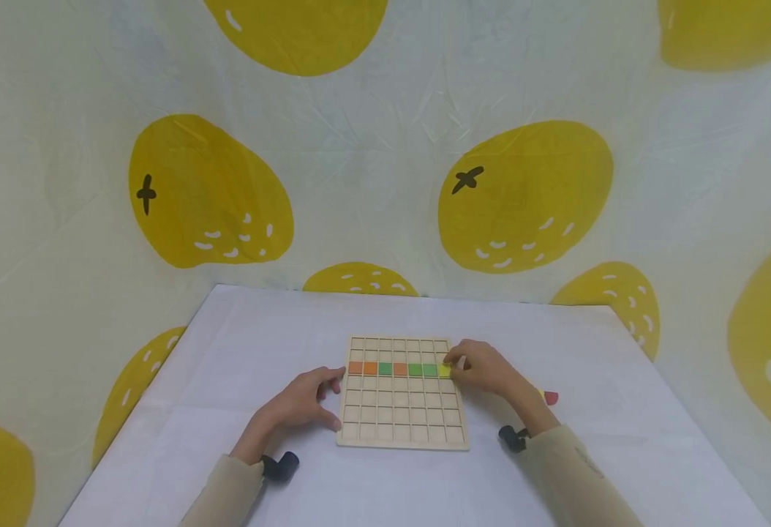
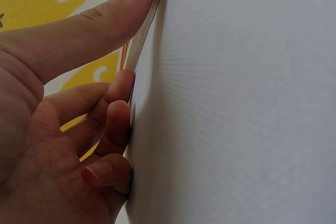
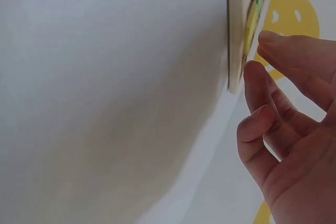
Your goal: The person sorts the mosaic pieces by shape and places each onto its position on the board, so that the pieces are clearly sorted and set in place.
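A square wooden grid board (image 1: 401,410) lies on the white table in the head view. One row holds colored square tiles: orange ones, green ones (image 1: 385,369), and a yellow tile (image 1: 445,371) at the right end. My left hand (image 1: 303,399) is spread along the board's left edge, its thumb by the near corner and its fingertips touching the side. At the right end of that row is my right hand (image 1: 484,366), thumb and fingers bent over the yellow tile. In the right wrist view the yellow tile (image 3: 251,27) lies in the board, just beyond the fingertips.
Past my right forearm, a red piece (image 1: 551,397) and a bit of yellow show on the table (image 1: 280,315); the sleeve side partly hides them. A cloth (image 1: 359,183) with yellow fruit print hangs behind the table. Small black devices (image 1: 281,467) sit at both wrists.
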{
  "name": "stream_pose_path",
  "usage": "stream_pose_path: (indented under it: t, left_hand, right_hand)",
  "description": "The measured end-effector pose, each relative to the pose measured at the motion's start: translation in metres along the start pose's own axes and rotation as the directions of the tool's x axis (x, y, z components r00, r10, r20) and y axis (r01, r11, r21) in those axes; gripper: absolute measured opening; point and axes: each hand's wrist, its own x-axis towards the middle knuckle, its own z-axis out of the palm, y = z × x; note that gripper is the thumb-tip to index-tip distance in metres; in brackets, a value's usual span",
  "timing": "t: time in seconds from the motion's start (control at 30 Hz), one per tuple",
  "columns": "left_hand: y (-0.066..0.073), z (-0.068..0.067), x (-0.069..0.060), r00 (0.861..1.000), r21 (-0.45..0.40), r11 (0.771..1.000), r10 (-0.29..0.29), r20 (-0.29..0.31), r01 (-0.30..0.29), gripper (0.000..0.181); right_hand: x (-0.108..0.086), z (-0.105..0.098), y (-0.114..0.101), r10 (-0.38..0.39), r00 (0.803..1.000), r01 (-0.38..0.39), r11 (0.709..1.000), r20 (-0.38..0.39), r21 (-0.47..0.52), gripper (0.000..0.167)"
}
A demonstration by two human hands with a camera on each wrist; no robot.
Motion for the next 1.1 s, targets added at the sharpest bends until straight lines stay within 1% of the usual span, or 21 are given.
stream_pose_path:
  t: [0.17,0.27,0.37,0.47,0.53,0.63,0.67,0.77,0.9,1.0,1.1]
  left_hand:
    - [0.001,0.000,0.000,1.000,0.005,1.000,-0.005,0.000,0.005,0.104]
    - [0.002,-0.001,0.000,1.000,0.000,1.000,-0.016,0.000,0.016,0.104]
    - [0.002,-0.001,0.000,1.000,0.000,1.000,-0.029,0.000,0.029,0.105]
    - [0.002,-0.001,0.000,0.999,0.003,0.999,-0.032,0.000,0.032,0.105]
    - [0.001,-0.001,0.000,1.000,0.007,1.000,-0.029,0.000,0.029,0.105]
    - [0.000,-0.001,0.000,1.000,0.006,1.000,-0.017,-0.002,0.017,0.105]
    - [0.000,-0.001,0.000,1.000,0.007,1.000,-0.014,-0.002,0.014,0.105]
    - [-0.001,-0.001,-0.001,1.000,0.005,1.000,-0.008,-0.004,0.008,0.105]
    - [-0.001,-0.001,-0.001,1.000,0.000,1.000,-0.004,-0.001,0.004,0.106]
    - [-0.001,-0.001,0.000,1.000,-0.004,1.000,-0.005,0.000,0.005,0.105]
    - [0.000,-0.001,0.000,1.000,-0.006,1.000,-0.008,0.000,0.008,0.105]
  right_hand:
    - [-0.013,-0.011,0.006,0.066,0.998,-0.066,0.997,-0.023,0.036,0.020]
    - [-0.024,-0.017,0.013,0.117,0.992,-0.115,0.992,-0.045,0.050,0.022]
    - [-0.034,-0.021,0.022,0.151,0.986,-0.148,0.988,-0.066,0.053,0.023]
    - [-0.044,-0.025,0.031,0.150,0.985,-0.147,0.988,-0.082,0.037,0.022]
    - [-0.051,-0.027,0.037,0.151,0.984,-0.148,0.988,-0.092,0.034,0.022]
    - [-0.062,-0.031,0.045,0.132,0.985,-0.129,0.991,-0.114,0.027,0.022]
    - [-0.066,-0.033,0.047,0.138,0.983,-0.135,0.990,-0.121,0.033,0.022]
    - [-0.077,-0.039,0.054,0.161,0.980,-0.155,0.986,-0.113,0.059,0.023]
    - [-0.091,-0.046,0.063,0.229,0.971,-0.221,0.969,-0.068,0.105,0.024]
    - [-0.100,-0.051,0.072,0.259,0.964,-0.253,0.962,-0.055,0.104,0.027]
    - [-0.108,-0.054,0.083,0.302,0.952,-0.298,0.951,-0.050,0.083,0.030]
